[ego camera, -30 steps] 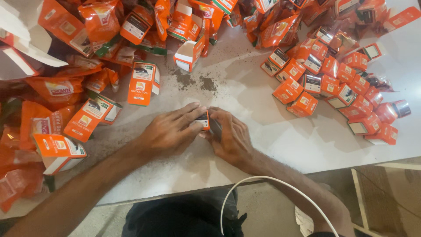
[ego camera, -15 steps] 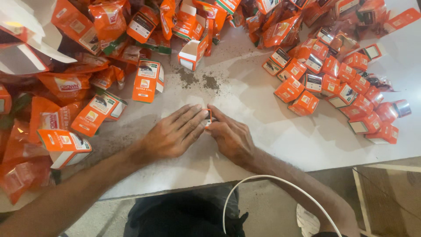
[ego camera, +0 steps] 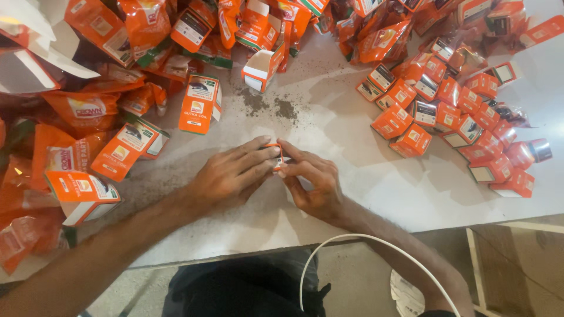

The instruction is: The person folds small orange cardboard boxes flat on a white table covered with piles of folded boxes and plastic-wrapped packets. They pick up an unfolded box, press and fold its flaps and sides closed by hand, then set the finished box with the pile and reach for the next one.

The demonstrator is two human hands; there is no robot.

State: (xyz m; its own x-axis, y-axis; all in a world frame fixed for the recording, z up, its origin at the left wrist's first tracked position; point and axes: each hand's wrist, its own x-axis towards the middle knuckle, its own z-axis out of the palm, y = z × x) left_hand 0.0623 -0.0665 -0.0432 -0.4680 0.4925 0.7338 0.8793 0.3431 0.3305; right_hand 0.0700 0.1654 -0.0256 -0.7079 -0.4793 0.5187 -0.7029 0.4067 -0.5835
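Left hand (ego camera: 232,175) and right hand (ego camera: 312,179) pinch one small orange box (ego camera: 274,156) on bare table (ego camera: 364,176) between box heaps.

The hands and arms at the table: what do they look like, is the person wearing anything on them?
Both the left hand and the right hand are bare, with no gloves, and no rings or watch that I can make out. The forearms are uncovered too; no sleeve reaches into view. A thin white cable loops beside the right forearm.
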